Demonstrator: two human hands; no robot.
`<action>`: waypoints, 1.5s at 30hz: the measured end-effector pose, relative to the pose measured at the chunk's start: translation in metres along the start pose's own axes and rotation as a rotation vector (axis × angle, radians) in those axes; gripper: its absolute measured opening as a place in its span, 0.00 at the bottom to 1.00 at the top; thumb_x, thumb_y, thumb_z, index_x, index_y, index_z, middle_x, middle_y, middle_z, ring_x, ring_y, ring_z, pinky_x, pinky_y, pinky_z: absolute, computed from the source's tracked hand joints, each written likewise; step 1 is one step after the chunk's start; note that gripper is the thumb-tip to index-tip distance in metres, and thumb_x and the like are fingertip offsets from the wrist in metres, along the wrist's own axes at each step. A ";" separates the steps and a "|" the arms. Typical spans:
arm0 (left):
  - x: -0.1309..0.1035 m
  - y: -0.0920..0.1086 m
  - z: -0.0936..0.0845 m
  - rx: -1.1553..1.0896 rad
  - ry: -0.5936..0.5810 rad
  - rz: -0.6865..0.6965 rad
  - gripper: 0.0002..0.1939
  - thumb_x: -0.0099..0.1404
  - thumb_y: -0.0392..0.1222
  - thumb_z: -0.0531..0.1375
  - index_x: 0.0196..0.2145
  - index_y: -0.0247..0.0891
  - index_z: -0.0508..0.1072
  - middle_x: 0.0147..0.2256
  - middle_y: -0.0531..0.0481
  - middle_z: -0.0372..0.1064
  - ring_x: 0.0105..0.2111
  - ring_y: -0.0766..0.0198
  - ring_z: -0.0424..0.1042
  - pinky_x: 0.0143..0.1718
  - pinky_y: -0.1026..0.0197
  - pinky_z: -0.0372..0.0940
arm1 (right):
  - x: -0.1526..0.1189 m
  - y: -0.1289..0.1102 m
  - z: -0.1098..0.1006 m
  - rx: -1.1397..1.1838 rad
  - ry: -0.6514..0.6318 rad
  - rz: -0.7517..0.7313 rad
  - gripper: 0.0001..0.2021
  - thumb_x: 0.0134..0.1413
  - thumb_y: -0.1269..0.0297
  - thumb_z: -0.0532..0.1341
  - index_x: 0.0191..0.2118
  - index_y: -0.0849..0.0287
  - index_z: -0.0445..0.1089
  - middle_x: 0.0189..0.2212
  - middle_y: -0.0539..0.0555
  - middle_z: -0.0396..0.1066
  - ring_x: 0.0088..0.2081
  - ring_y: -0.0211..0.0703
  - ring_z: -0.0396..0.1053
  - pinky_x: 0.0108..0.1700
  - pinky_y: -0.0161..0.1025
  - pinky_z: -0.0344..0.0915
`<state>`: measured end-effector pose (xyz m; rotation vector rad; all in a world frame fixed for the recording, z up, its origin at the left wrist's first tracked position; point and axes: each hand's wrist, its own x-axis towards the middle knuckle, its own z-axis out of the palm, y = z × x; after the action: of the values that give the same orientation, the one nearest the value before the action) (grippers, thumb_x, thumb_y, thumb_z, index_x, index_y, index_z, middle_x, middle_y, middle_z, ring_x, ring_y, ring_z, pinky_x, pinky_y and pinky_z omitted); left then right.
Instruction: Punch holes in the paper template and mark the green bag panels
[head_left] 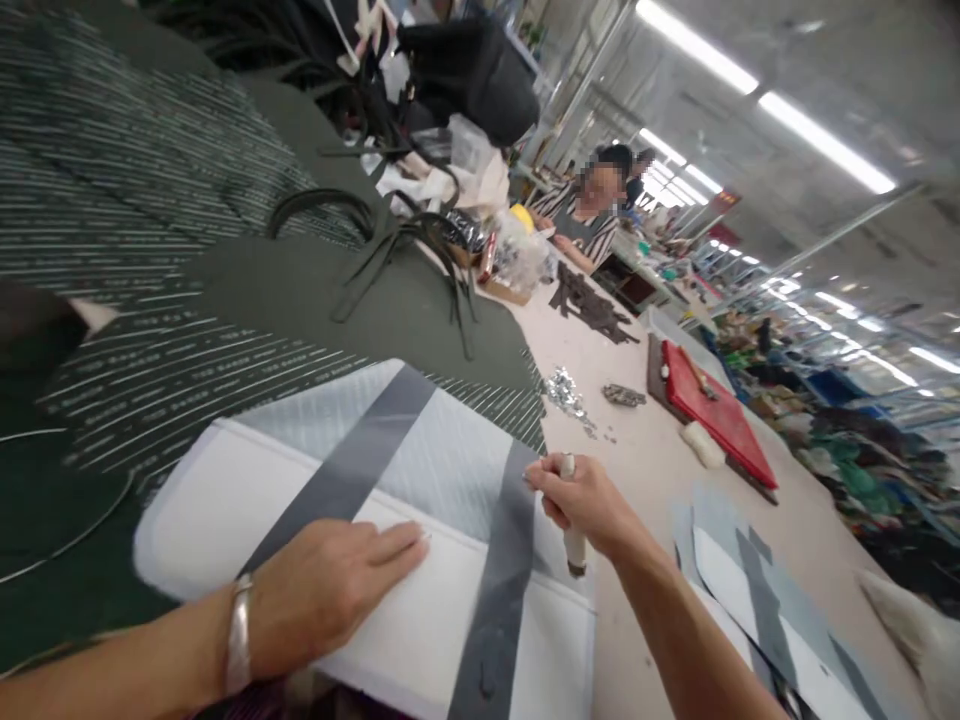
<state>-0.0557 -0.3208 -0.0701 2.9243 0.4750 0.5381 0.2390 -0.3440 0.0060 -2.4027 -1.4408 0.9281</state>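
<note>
A white and pale blue-grey bag-like panel [442, 450] with two dark grey bands lies before me, tilted in the view. My left hand [330, 580], a silver bracelet at its wrist, rests flat on the white part with fingers stretched out. Over the panel's right edge, my right hand [574, 495] is closed around a short tool with a pale, wrapped-looking handle [574, 550]; its kind I cannot make out. The thumb and forefinger of that hand pinch together above the right-hand band. Whether something tiny sits between those fingertips is too blurred to tell.
Dark green printed sheets [225, 290] with loose dark strips [405, 235] cover the left side. Small metal pieces [564, 392] lie beyond my right hand. A red slab [716, 415] and more panels [772, 600] lie rightward. A person [585, 215] sits across the table.
</note>
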 end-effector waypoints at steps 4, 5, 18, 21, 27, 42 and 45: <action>0.003 -0.003 0.000 -0.006 -0.009 0.043 0.18 0.64 0.31 0.52 0.51 0.38 0.68 0.48 0.51 0.72 0.31 0.64 0.73 0.27 0.59 0.67 | -0.029 -0.040 0.049 0.196 -0.197 -0.092 0.10 0.53 0.61 0.58 0.29 0.62 0.72 0.14 0.46 0.65 0.16 0.30 0.57 0.19 0.29 0.53; 0.003 -0.003 0.001 0.002 0.006 0.048 0.17 0.65 0.32 0.52 0.51 0.37 0.68 0.47 0.50 0.73 0.30 0.64 0.73 0.26 0.59 0.66 | -0.032 -0.046 0.057 0.183 -0.203 -0.110 0.09 0.52 0.62 0.58 0.28 0.61 0.72 0.15 0.46 0.66 0.17 0.30 0.59 0.20 0.29 0.54; 0.003 -0.004 0.004 -0.006 0.064 0.069 0.15 0.67 0.33 0.50 0.49 0.35 0.68 0.38 0.52 0.72 0.25 0.64 0.68 0.21 0.57 0.60 | -0.036 -0.057 0.076 0.073 -0.166 -0.059 0.08 0.50 0.65 0.59 0.31 0.60 0.76 0.17 0.47 0.69 0.20 0.33 0.66 0.24 0.31 0.59; 0.002 -0.005 0.004 -0.017 0.087 0.074 0.14 0.68 0.33 0.49 0.49 0.35 0.68 0.38 0.51 0.73 0.25 0.65 0.69 0.22 0.57 0.61 | -0.037 -0.058 0.077 0.065 -0.156 -0.067 0.09 0.52 0.63 0.58 0.30 0.59 0.75 0.16 0.47 0.69 0.20 0.34 0.66 0.25 0.31 0.59; 0.004 -0.004 0.002 -0.015 0.069 0.075 0.15 0.68 0.32 0.49 0.50 0.34 0.68 0.38 0.50 0.73 0.26 0.65 0.70 0.23 0.59 0.62 | -0.038 -0.063 0.077 -0.084 -0.098 -0.133 0.09 0.53 0.65 0.58 0.26 0.60 0.71 0.17 0.48 0.68 0.21 0.34 0.63 0.26 0.33 0.54; 0.004 -0.005 -0.001 -0.013 -0.052 0.085 0.22 0.63 0.29 0.51 0.55 0.34 0.67 0.56 0.45 0.66 0.32 0.64 0.74 0.28 0.59 0.69 | -0.062 -0.042 0.046 1.075 0.331 -0.220 0.07 0.54 0.60 0.62 0.32 0.57 0.67 0.13 0.38 0.47 0.15 0.30 0.46 0.21 0.31 0.51; 0.005 -0.004 -0.003 -0.038 -0.076 0.055 0.21 0.64 0.29 0.50 0.54 0.35 0.67 0.55 0.45 0.67 0.36 0.63 0.75 0.30 0.60 0.69 | -0.056 -0.035 0.058 1.548 0.481 -0.231 0.07 0.56 0.59 0.59 0.30 0.55 0.66 0.14 0.37 0.38 0.14 0.30 0.38 0.21 0.30 0.50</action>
<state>-0.0531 -0.3151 -0.0668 2.9163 0.3721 0.4351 0.1599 -0.3825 0.0002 -1.0999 -0.3893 0.7957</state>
